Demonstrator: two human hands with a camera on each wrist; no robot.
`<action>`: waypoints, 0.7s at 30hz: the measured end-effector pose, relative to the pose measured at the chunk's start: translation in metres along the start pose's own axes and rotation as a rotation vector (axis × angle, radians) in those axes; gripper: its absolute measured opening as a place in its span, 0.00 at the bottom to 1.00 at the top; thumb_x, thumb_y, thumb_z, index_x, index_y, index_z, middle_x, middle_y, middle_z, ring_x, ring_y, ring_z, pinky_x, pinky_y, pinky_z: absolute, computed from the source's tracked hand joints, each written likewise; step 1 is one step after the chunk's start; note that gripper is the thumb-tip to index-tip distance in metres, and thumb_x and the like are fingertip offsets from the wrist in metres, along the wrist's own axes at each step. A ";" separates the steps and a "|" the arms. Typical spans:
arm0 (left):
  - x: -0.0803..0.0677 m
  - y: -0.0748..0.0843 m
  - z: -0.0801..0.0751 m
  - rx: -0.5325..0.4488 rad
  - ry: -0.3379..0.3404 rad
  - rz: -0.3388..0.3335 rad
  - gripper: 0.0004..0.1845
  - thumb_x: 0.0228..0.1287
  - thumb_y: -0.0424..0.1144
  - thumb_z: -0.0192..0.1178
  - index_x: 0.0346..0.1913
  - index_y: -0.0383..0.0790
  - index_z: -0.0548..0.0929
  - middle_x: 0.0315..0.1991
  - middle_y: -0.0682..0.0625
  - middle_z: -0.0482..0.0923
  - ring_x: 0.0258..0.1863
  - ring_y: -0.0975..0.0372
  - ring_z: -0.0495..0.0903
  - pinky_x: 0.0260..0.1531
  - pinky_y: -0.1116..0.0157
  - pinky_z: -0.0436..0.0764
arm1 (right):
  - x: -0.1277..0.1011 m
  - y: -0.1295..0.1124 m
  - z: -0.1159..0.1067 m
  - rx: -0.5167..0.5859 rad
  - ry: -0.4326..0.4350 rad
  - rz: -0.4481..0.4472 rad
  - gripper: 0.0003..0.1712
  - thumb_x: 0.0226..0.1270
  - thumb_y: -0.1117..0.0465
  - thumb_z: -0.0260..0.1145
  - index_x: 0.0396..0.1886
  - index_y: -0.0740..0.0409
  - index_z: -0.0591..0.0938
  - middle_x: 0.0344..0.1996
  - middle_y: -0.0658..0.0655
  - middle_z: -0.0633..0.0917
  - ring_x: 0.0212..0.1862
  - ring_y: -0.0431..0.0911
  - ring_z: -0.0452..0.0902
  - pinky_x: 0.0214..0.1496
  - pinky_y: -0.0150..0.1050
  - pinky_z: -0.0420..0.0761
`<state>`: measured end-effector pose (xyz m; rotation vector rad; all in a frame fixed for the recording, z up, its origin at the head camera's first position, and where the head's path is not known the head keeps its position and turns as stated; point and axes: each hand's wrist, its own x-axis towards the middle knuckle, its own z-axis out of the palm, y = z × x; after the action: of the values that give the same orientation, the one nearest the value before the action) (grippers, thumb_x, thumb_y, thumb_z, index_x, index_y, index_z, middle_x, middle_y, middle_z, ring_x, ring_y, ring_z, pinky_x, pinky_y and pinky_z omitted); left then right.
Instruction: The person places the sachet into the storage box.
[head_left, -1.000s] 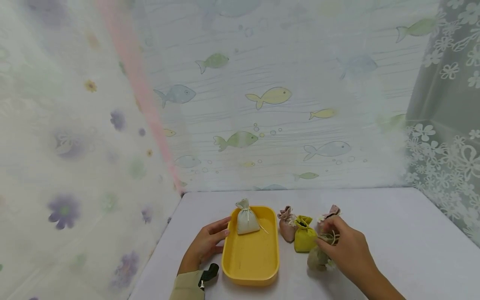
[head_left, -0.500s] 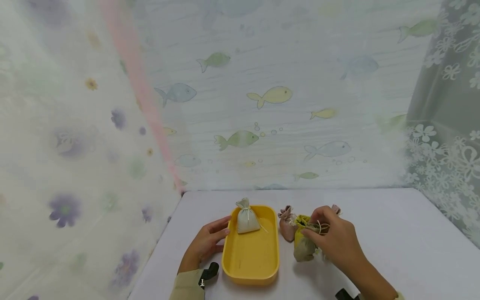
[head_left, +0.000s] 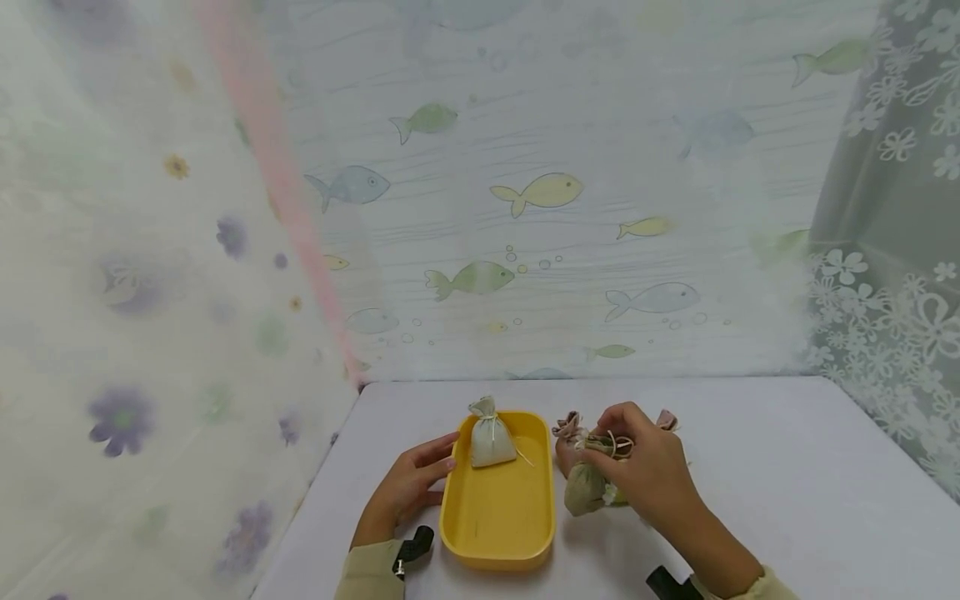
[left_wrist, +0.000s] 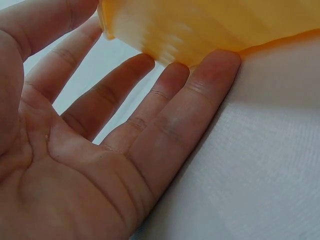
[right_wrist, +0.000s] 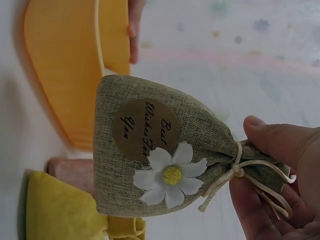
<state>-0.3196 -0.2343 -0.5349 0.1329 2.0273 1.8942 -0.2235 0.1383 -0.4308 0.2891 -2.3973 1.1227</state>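
Note:
My right hand (head_left: 648, 458) pinches the tied neck of a grey-green drawstring pouch (head_left: 585, 489), held in the air just right of the yellow tray (head_left: 497, 533). In the right wrist view this pouch (right_wrist: 150, 105) shows a white flower, a cream cord and a round "Best Wishes For You" label. My left hand (head_left: 408, 483) rests its extended fingers against the tray's left side; the left wrist view shows fingertips touching the tray wall (left_wrist: 200, 30). A white drawstring pouch (head_left: 492, 442) leans inside the far end of the tray.
Behind the held pouch are a pink pouch (head_left: 567, 427) and a yellow pouch (right_wrist: 60, 210), partly hidden. Another pink pouch top (head_left: 667, 419) shows beyond my right hand. A white cloth covers the table (head_left: 787, 483); a fish-patterned curtain (head_left: 555, 250) hangs behind.
My right hand has lifted the grey-green pouch and carried it left, past the yellow pouch towards the tray. My left hand and the tray stay in place.

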 end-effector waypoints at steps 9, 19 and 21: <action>0.000 -0.001 0.000 -0.007 -0.008 -0.002 0.32 0.71 0.48 0.68 0.75 0.57 0.73 0.78 0.43 0.66 0.63 0.53 0.81 0.51 0.51 0.88 | 0.011 -0.005 0.003 -0.002 0.003 -0.053 0.27 0.49 0.49 0.86 0.44 0.45 0.79 0.38 0.45 0.90 0.42 0.39 0.86 0.38 0.31 0.86; 0.000 -0.002 -0.001 -0.022 -0.024 0.003 0.32 0.71 0.49 0.67 0.76 0.57 0.73 0.78 0.43 0.65 0.62 0.52 0.82 0.50 0.50 0.88 | 0.023 -0.017 0.008 0.036 -0.054 -0.025 0.25 0.52 0.53 0.85 0.45 0.45 0.79 0.39 0.45 0.89 0.40 0.38 0.86 0.38 0.29 0.87; 0.000 -0.002 -0.001 -0.021 -0.022 0.006 0.32 0.71 0.49 0.67 0.76 0.56 0.73 0.78 0.43 0.65 0.62 0.52 0.82 0.50 0.50 0.88 | 0.026 -0.020 0.010 0.056 -0.068 -0.019 0.25 0.53 0.53 0.85 0.45 0.46 0.79 0.39 0.45 0.89 0.40 0.38 0.86 0.39 0.29 0.88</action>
<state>-0.3194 -0.2359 -0.5364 0.1541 1.9934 1.9089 -0.2412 0.1180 -0.4098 0.3734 -2.4201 1.1910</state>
